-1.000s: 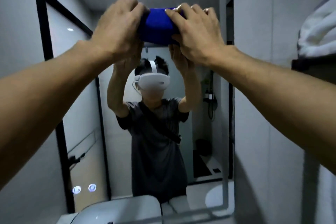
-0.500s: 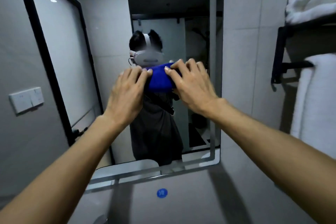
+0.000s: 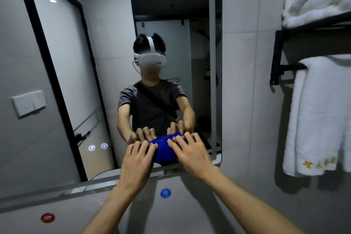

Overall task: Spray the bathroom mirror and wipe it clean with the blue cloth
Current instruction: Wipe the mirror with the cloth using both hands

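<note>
Left hand: left hand flat on the glass, fingers straight and slightly spread, tips pressing the left edge of the cloth.
Right hand: right hand likewise flat, fingers straight and fanned, tips on the cloth's right edge; it pinches nothing.
Cloth: folded bright-blue microfibre cloth sandwiched between both hands and the glass, bunched into a thick pad.
Mirror: tall wall mirror with rounded corners and a frosted light strip; cloth sits low on it, just above the bottom edge, toward the right-hand side.
Beyond the hands: two small lit touch icons on the glass to the left of the left hand; white towels on a black metal rack well off to the right of the right hand.
Below the wrists: round blue sticker and red sticker on the grey wall.
Spray bottle: none in view.
Progress (judgement): spraying looks finished, wiping under way with the pad near the bottom of a pass. No droplets or streaks are discernible, so I cannot tell which strips remain.
</note>
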### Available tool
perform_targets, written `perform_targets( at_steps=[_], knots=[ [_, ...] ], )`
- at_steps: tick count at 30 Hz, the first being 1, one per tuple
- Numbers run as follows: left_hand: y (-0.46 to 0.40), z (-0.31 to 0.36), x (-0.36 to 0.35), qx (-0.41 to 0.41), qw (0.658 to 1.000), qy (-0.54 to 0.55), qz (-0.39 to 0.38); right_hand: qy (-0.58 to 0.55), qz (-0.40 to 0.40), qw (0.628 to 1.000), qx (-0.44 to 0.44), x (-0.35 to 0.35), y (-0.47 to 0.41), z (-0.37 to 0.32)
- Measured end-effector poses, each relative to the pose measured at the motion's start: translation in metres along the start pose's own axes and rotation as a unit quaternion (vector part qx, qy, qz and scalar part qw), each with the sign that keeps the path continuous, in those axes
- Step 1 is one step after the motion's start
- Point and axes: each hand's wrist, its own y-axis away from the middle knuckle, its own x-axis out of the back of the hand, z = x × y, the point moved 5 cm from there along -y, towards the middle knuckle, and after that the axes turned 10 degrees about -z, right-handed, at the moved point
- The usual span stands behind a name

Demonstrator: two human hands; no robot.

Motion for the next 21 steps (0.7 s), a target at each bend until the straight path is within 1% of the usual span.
perform_targets(
  at_steps=[5,8,10,12,15,18,21],
  knots=[
    [0.028,0.01,-0.039,0.006,0.998,0.029,-0.053,-0.034,-0.049,0.998,-0.009,-0.031,0.032,-0.022],
    [0.042,0.011,-0.059,-0.016,0.999,0.017,-0.03,-0.054,-0.078,0.995,0.001,-0.044,0.046,-0.032],
    [0.05,0.012,-0.072,-0.021,1.0,0.007,-0.014,-0.054,-0.084,0.995,0.01,-0.053,0.052,-0.037],
    [0.054,0.014,-0.078,-0.018,1.0,-0.009,-0.004,-0.05,-0.073,0.996,0.02,-0.061,0.056,-0.039],
    [0.05,0.012,-0.077,-0.025,0.999,-0.028,-0.005,-0.031,-0.034,0.998,0.034,-0.06,0.053,-0.033],
    [0.034,0.003,-0.059,-0.045,0.998,-0.033,0.025,-0.022,-0.012,0.999,0.025,-0.048,0.037,-0.019],
    [0.008,-0.01,-0.027,-0.064,0.996,-0.046,0.043,-0.021,0.013,1.0,0.018,-0.017,0.009,0.003]
  ],
)
